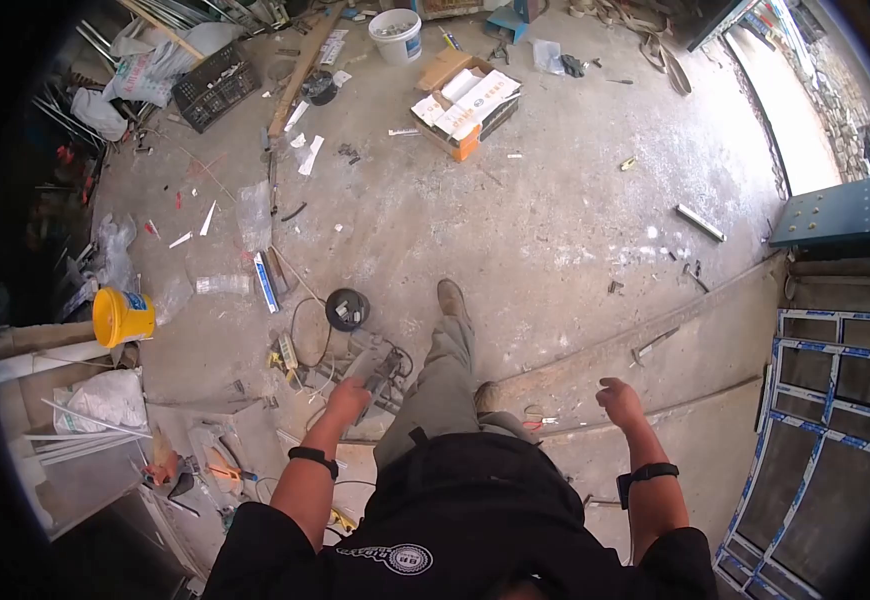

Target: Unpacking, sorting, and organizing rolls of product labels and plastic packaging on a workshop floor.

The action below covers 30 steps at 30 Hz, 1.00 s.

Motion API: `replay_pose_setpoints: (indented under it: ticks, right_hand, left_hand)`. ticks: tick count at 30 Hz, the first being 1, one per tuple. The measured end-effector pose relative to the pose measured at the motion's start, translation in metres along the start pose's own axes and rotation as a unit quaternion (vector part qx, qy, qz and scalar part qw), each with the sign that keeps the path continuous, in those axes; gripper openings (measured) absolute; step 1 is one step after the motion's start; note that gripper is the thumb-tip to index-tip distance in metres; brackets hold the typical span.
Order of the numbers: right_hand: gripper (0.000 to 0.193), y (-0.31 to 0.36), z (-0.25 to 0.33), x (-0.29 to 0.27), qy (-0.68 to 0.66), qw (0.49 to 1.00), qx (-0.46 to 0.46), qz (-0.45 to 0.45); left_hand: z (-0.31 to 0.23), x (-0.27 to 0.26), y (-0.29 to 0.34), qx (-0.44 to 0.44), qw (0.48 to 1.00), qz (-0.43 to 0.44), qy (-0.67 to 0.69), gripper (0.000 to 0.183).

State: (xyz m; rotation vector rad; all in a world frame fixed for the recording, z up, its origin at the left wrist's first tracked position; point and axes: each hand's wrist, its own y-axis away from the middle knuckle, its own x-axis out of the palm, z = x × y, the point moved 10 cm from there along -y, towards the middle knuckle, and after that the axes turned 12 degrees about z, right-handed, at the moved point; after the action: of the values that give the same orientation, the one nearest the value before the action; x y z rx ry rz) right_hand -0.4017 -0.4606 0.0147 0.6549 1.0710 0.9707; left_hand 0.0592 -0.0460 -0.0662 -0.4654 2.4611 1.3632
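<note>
Head view, hands, lettered shirt, printed carton

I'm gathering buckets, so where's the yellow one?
In the head view, the yellow bucket is on the left, beside a long white bar and well left of the left hand.

Left hand near grey machine

**Littered workshop, bright on one side**

Grey concrete floor, scuffed and whitish in patches, strewn with white scraps. Upper right: wide opening, glaring daylight; rough stone wall beyond. Right edge: flat blue-green panel dotted with small pale spots; below, gridded frame of bars banded blue and white. Left margin in deep shadow.
</note>
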Motion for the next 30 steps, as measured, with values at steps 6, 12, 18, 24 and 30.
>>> replay_pose_setpoints:
  ticks: [6, 12, 18, 24, 30]
  right_hand:
    - [0.044, -0.061, 0.057, -0.064, 0.107, 0.994, 0.006, 0.027]
    - [0.042, -0.128, 0.196, -0.19, 0.093, 0.992, -0.066, -0.057]
    - [0.041, -0.231, 0.28, -0.264, 0.107, 0.984, -0.14, 0.012]
    - [0.035, -0.378, 0.353, -0.326, 0.315, 0.93, -0.158, 0.105]
    - [0.032, -0.452, 0.454, -0.448, 0.123, 0.972, -0.2, 0.029]
  left_hand:
    - [-0.054, -0.01, -0.12, -0.125, 0.969, 0.169, -0.131, 0.034]
    - [-0.217, -0.13, -0.217, 0.005, 0.998, -0.01, -0.062, 0.038]
    - [-0.386, -0.22, -0.277, 0.05, 0.989, -0.123, 0.059, 0.048]
    - [-0.434, -0.211, -0.357, -0.001, 0.988, -0.151, 0.038, 0.05]
    - [-0.466, -0.173, -0.438, -0.051, 0.996, -0.066, -0.009, 0.051]
